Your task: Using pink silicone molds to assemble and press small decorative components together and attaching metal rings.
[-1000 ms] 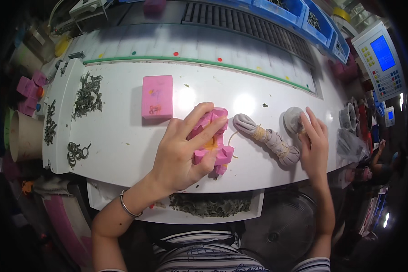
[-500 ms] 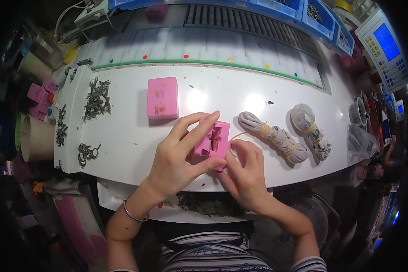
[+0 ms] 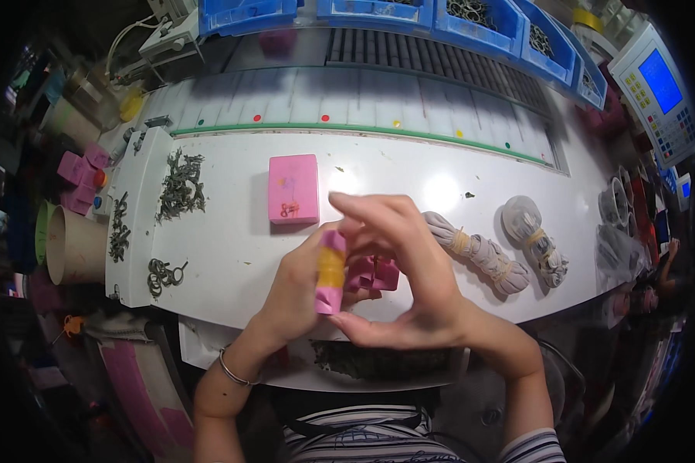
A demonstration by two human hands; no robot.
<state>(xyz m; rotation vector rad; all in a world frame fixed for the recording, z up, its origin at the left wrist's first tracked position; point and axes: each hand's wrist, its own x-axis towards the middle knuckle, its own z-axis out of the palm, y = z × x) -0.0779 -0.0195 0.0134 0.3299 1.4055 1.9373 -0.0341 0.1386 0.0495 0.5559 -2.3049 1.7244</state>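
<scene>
Between my two hands are pieces of a pink rubber-like block. One piece [image 3: 330, 297], with a yellow band across its side, stands on edge between my left hand [image 3: 289, 282] and my right hand [image 3: 409, 270]. My right thumb touches its lower end, and my right fingers arch over the top. Just right of it, a second pink piece [image 3: 377, 274] shows a notched hollow, partly hidden by my right hand. Most of my left fingers are out of sight behind the banded piece. A whole pink block [image 3: 293, 189] with handwritten marks rests on the white table beyond my hands.
Two grey-white bundles [image 3: 483, 258] tied with bands lie to the right. Left are a heap of small grey-green pieces [image 3: 181, 185] and some ring-shaped pieces [image 3: 164, 276]. Blue bins [image 3: 475, 27] line the far side. A keypad unit with a blue screen [image 3: 659, 81] stands far right.
My right hand has moved up and arched over the pink pieces. The piece with the yellow band has turned into view beside the hollowed piece. The whole view has shifted slightly.
</scene>
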